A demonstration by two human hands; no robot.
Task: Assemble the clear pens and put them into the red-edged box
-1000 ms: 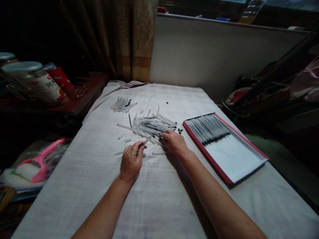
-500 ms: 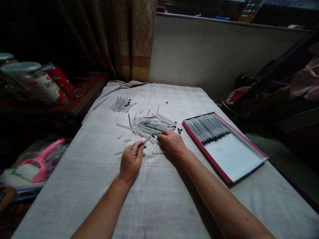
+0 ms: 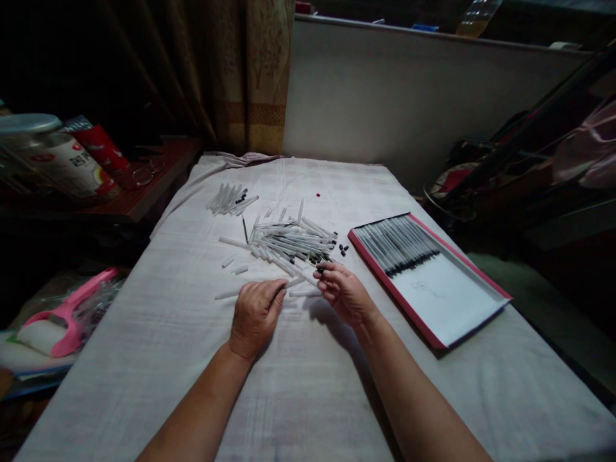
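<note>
The right hand (image 3: pixel 349 295) is lifting clear of the loose pile of translucent plastic pen tubes (image 3: pixel 298 242) on the white cloth-covered surface (image 3: pixel 293 398), its grip pinching a small black plastic plug (image 3: pixel 321 270). The left hand (image 3: pixel 255 314) is turning knuckles-up, its narrow grip apparently holding a slim translucent plastic tube (image 3: pixel 294 282); both hands are now carrying parts.

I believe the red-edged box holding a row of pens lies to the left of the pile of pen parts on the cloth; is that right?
The side is wrong: the head view shows the red-edged box, holding a row of pens, to the right of the pile of pen parts on the cloth.
</note>
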